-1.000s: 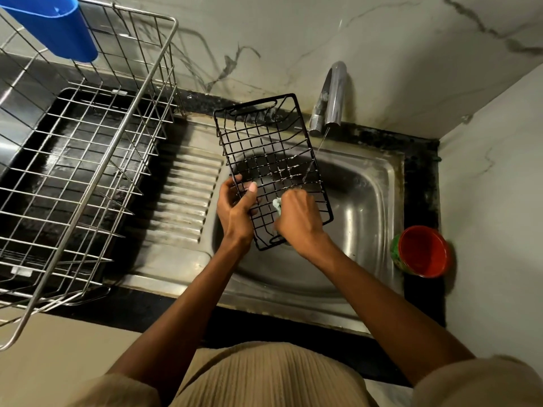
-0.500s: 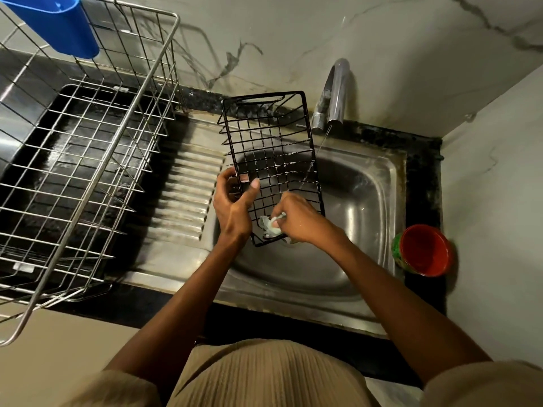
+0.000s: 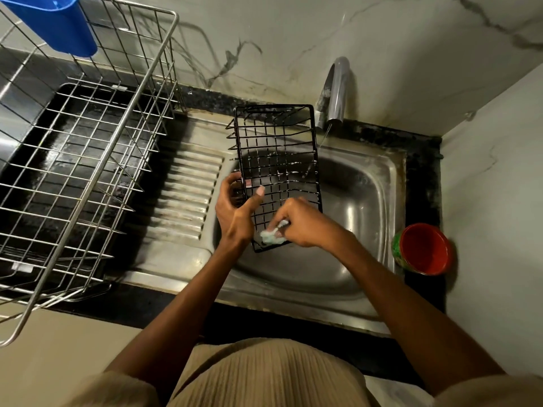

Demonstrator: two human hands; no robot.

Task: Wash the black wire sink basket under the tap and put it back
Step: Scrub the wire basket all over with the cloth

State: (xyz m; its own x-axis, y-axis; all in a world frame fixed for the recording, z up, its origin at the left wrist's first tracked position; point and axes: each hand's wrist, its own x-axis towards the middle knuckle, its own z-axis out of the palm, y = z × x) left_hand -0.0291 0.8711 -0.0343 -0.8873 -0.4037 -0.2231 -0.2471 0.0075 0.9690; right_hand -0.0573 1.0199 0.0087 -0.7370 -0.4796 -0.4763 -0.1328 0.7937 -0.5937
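The black wire sink basket [image 3: 276,160] is held tilted over the steel sink bowl [image 3: 361,207], its far end near the tap [image 3: 336,92]. My left hand [image 3: 235,210] grips the basket's left rim, thumb across the wires. My right hand [image 3: 302,223] pinches a pale soapy scrub pad [image 3: 271,235] and presses it on the basket's near corner. White foam clings to several wires. A thin stream of water falls from the tap beside the basket's right edge.
A large steel wire dish rack [image 3: 88,160] stands on the left over a black tray, with a blue cup [image 3: 55,22] hung at its top. The ribbed drainboard [image 3: 188,195] lies between rack and bowl. A red and green cup [image 3: 423,249] sits at the right by the wall.
The basket has swung from a slanted to a more upright lie. My right hand has slid toward the basket's near corner, and the soapy pad now shows below it.
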